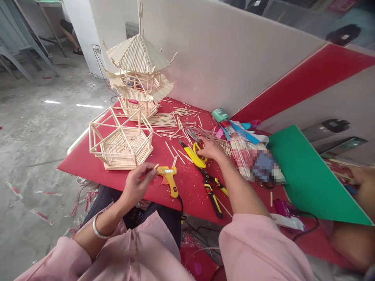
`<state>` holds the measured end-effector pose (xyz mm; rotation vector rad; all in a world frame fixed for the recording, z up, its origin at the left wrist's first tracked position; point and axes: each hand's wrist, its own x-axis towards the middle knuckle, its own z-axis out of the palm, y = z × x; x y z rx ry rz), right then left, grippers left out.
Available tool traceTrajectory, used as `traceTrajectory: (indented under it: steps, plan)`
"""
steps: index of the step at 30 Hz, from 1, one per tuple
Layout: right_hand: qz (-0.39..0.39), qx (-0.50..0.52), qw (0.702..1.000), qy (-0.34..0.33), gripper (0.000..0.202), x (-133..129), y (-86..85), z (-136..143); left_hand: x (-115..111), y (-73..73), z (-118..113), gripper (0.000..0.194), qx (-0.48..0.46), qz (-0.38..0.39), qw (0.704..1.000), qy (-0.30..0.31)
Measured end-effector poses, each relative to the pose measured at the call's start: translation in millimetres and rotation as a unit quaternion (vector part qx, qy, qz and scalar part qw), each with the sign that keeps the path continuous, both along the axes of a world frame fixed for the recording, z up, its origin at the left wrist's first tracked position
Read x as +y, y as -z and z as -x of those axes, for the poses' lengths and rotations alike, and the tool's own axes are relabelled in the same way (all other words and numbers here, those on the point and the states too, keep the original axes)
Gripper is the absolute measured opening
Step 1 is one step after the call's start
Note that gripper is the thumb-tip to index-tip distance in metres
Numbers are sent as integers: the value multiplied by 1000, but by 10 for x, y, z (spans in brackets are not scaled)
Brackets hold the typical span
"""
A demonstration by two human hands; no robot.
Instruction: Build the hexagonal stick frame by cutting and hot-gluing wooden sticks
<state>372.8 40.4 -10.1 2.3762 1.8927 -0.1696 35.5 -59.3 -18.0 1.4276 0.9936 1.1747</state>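
Observation:
My left hand (138, 182) is closed in a pinch, with the pale tip of a short wooden stick (156, 166) showing between thumb and fingertips. A yellow glue gun (170, 177) lies just right of these fingers. My right hand (211, 150) is at the yellow handles of a pair of scissors (197, 150), its fingers bent around them and partly blurred. Beside it lie a yellow utility knife (191, 155) and black-and-yellow pliers (212, 191). Left of the glue gun sits an open hexagonal stick frame (125, 146) with a patterned stick floor.
Behind the frame stands a tiered stick pagoda (140, 54). Loose sticks (165, 120) are scattered on the red tabletop (164, 197). Packed stick bundles (240, 154) and a green-capped bottle (219, 114) lie right. A green board (310, 175) leans there, another person's hand (363, 179) behind it.

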Motion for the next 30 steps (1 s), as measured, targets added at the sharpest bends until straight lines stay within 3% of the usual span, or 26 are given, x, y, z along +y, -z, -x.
traceTrajectory:
  steps: [5, 10, 13, 16, 20, 25, 30]
  plan:
    - [-88, -30, 995, 20, 68, -20, -21, 52, 0, 2, 12, 23, -25, 30, 999, -6]
    - [-221, 16, 975, 13, 62, -244, -202, 105, 3, 4, 30, 24, -60, 41, 997, -20]
    - [-201, 119, 972, -16, 61, -615, -385, 347, -8, 0, 43, 20, -58, 12, 998, -24]
    - [-146, 209, 963, -93, 53, -1093, -519, 760, -37, -29, 81, 15, -47, -19, 998, -27]
    - [-150, 228, 939, -208, 46, -1560, -531, 1325, -110, -84, 184, 18, -68, -31, 997, -32]
    - [-165, 230, 921, -267, 50, -1707, -470, 1730, -230, -138, 432, 18, -80, -87, 992, -48]
    - [-131, 240, 920, -281, 47, -1785, -418, 1987, -339, -169, 714, 14, -63, -144, 987, -36]
